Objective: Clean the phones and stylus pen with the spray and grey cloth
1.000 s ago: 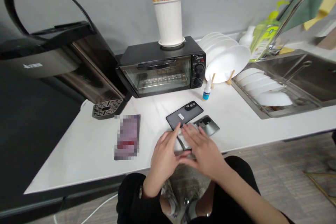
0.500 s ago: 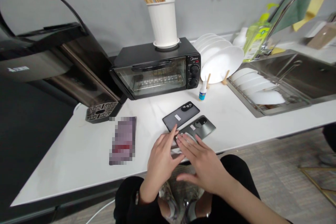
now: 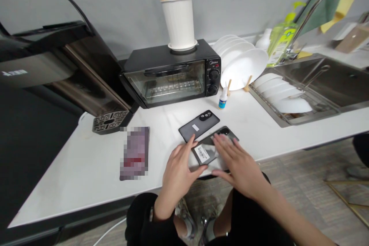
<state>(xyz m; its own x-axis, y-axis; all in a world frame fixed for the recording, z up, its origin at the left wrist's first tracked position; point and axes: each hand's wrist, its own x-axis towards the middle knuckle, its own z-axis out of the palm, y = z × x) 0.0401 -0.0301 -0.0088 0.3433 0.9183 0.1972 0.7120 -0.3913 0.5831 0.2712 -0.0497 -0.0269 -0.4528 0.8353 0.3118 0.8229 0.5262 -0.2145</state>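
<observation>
A dark grey phone [image 3: 202, 153] lies back up on the white counter near its front edge, with a barcode label at its lower left end. My left hand [image 3: 176, 167] grips that end, thumb and index finger on either side of it. Fingers together, my right hand [image 3: 238, 159] presses a thin whitish tissue [image 3: 221, 138] onto the phone's back near the camera bump. The fingers partly cover the tissue. Just behind lies a dark phone case or second phone [image 3: 198, 126] with a small label and camera openings.
A blurred-out purple thing [image 3: 137, 153] lies at left, beside a black drinks machine [image 3: 112, 121]. A toaster oven [image 3: 173, 80] stands behind, carrying a white utensil cup [image 3: 179, 23]. A small spray bottle [image 3: 222, 99], racked plates [image 3: 245, 69] and a sink [image 3: 325, 84] are to the right.
My right hand has slid right along the phone with the tissue, exposing the barcode label. My left hand stays at the phone's left end.
</observation>
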